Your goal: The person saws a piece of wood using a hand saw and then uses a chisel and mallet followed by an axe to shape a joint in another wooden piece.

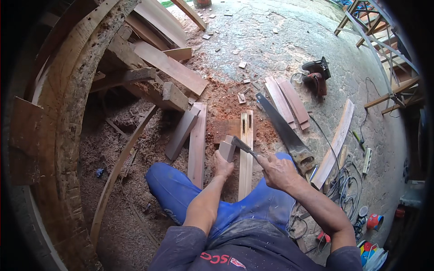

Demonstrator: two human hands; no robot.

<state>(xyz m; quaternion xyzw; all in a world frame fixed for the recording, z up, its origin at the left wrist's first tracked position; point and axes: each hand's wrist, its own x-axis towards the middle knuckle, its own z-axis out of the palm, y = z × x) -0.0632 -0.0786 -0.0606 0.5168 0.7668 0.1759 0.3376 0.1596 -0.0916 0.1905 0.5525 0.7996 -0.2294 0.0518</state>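
My left hand is closed around a short wooden piece with a narrower, stepped end, held tilted upward between my knees. In my right hand is a slim dark metal hand tool, whose exact kind I cannot make out. Its far end meets the top of the wooden piece. Just right of that piece lies a pale wooden bar with two dark slots cut near its far end. Under the bar's far part is a brown wooden block.
A handsaw lies right of the bar, beside pinkish boards. Further right are a red power tool, a long plank and tangled cables. Heavy timbers stand at left; shavings cover the ground.
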